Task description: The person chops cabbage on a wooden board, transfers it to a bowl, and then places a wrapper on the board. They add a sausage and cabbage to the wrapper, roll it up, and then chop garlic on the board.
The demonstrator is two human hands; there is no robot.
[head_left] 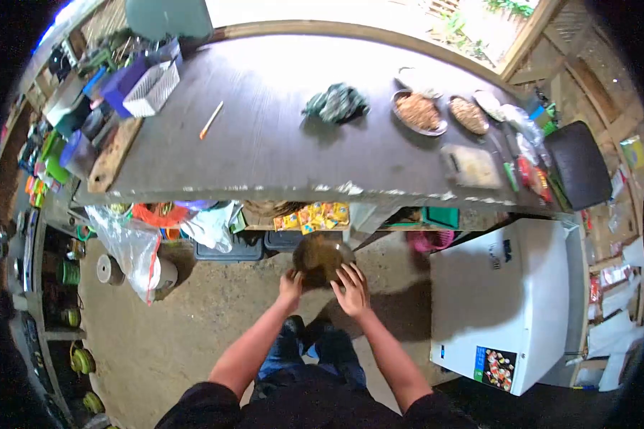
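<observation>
A round, brownish shallow pan point(323, 256) is held low in front of my legs, just below the table's front edge. My left hand point(290, 287) grips its near left rim, fingers closed. At the near right rim, my right hand point(350, 289) holds on with its fingers spread over the edge. The inside of the pan looks brown and worn; whether anything lies in it I cannot make out. Behind it, yellow packets point(313, 216) rest on the shelf under the table.
The dark table point(250, 157) carries a crumpled green cloth point(334, 104), a bowl of brown food point(418, 112), a second bowl point(469, 114) and a pale cutting board point(472, 166). To the right stands a white chest freezer point(494, 286); plastic bags point(125, 239) hang at left.
</observation>
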